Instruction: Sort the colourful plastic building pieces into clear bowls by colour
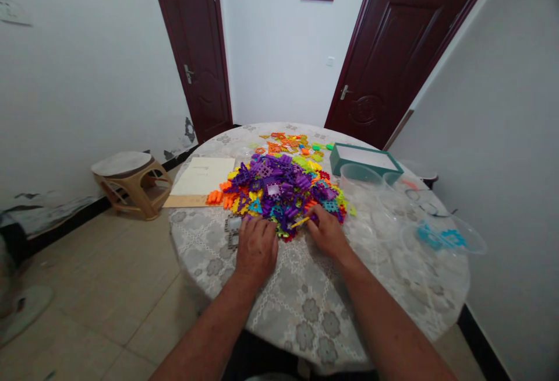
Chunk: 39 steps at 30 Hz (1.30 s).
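A big heap of interlocking plastic building pieces (279,180), mostly purple with yellow, orange, blue, green and red ones, lies mid-table. My right hand (326,232) is at the heap's near right edge, its thumb and fingers closed on a thin yellow building piece (300,222). My left hand (257,247) rests at the near left edge, back upward, fingers bent together toward the heap. Its fingertips are hidden, so what they hold cannot be made out. Grey square pieces (233,234) lie just left of it, partly covered by the hand.
Round table with patterned cloth (310,311). Cream board or booklet (205,174) at left. Green-edged box (364,159) at back right, clear plastic tubs (360,177) before it. Another clear container holds blue pieces (441,237). Loose orange pieces (283,145) lie behind the heap. A stool (131,183) stands left.
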Motion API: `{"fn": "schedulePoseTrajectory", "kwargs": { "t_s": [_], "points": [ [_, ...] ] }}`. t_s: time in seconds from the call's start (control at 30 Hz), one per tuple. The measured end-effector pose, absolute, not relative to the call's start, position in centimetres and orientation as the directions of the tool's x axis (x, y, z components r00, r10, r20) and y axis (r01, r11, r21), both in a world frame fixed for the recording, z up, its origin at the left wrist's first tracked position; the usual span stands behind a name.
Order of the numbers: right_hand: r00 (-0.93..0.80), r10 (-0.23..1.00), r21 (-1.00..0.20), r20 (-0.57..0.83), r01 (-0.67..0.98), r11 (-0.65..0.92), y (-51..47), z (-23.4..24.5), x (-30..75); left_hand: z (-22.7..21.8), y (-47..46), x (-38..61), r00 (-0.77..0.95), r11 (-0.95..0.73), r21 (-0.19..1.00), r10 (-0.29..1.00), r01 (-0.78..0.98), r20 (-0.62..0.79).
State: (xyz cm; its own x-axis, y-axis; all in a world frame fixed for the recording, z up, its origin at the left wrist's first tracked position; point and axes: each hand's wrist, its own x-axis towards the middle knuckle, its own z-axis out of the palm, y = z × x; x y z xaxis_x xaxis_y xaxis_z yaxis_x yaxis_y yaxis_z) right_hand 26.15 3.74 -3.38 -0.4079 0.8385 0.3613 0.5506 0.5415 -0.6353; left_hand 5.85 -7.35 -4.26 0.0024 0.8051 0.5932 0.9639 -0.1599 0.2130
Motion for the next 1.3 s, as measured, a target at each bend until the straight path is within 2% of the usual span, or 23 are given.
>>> {"fn": "schedulePoseTrajectory", "kwargs": {
  "t_s": [0.1,0.33,0.57,0.73,0.87,1.03,1.17,1.3],
  "points": [
    [-0.36,0.867,-0.697,0.345,0.521,0.493,4.2,-3.5,26.8,-4.3,-7.2,6.0,0.016,-0.143,0.172,0.812,0.975,0.583],
    [-0.347,0.832,-0.707,0.433,0.442,0.552,3.8,-2.6,26.3,-4.2,-6.9,6.0,0.03,-0.134,0.126,0.793,0.983,0.609],
    [-0.254,0.793,-0.71,0.554,0.354,0.609,3.3,-1.7,25.9,-4.0,-6.9,5.7,-0.02,-0.146,0.186,0.733,0.972,0.68],
    [-0.29,0.755,-0.689,0.589,0.308,0.656,3.4,-2.0,26.0,-4.1,-6.7,5.1,-0.099,-0.204,0.329,0.699,0.922,0.708],
    [-0.319,0.743,-0.69,0.588,0.282,0.667,3.3,-2.3,25.9,-3.6,-6.5,5.0,-0.183,-0.219,0.483,0.733,0.848,0.655],
    [-0.27,0.74,-0.709,0.616,0.219,0.67,3.1,-2.5,25.4,-2.5,-6.7,5.3,-0.292,-0.162,0.659,0.801,0.735,0.523],
    [-0.236,0.71,-0.689,0.663,0.177,0.703,3.1,-2.7,25.2,-1.6,-6.7,5.7,-0.344,-0.084,0.839,0.887,0.538,0.309],
    [-0.223,0.711,-0.687,0.666,0.186,0.702,3.3,-3.0,25.2,-0.6,-6.0,6.4,-0.369,-0.034,0.907,0.906,0.421,0.206]
  ]
}}
